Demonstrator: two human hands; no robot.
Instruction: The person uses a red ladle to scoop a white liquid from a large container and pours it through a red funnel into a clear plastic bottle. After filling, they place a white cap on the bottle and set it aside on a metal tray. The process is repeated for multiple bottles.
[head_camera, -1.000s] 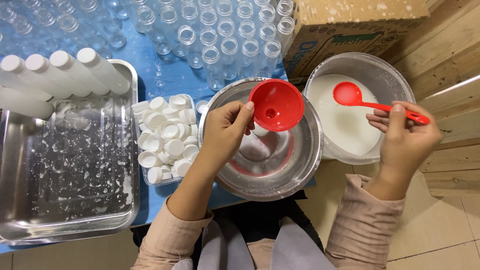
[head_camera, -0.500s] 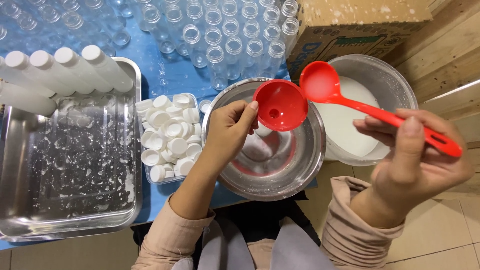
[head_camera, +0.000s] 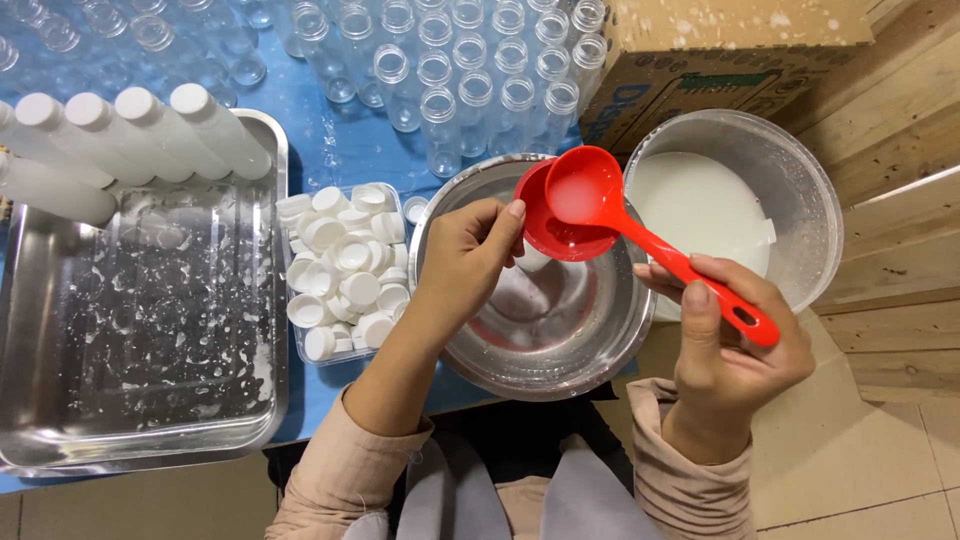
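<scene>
My left hand (head_camera: 462, 258) pinches the rim of a red funnel (head_camera: 556, 222) between thumb and fingertips, holding it over the empty steel bowl (head_camera: 535, 345) that sits just under my fingers. Whatever the funnel's spout goes into is hidden beneath it; I can only make out a pale shape in the bowl below, too blurred to name. My right hand (head_camera: 728, 345) is closed around the handle of a red ladle (head_camera: 640, 235), thumb lying along the top, the handle's end poking out past my fingers. The ladle's cup rests tilted over the funnel, overlapping it, with a film of white liquid inside. Beyond the ladle, right of my left fingers, stands a second steel bowl (head_camera: 800, 190) holding white liquid, its surface partly hidden by the ladle. Left of my left fingers is a clear tub of white caps (head_camera: 345, 268), then a wet steel tray (head_camera: 140, 320) cut off at the edge, with capped white bottles (head_camera: 130, 135) leaning on its far rim. Empty clear bottles (head_camera: 470, 70) crowd the blue table (head_camera: 330, 150) ahead, beside a cardboard box (head_camera: 730, 55).
</scene>
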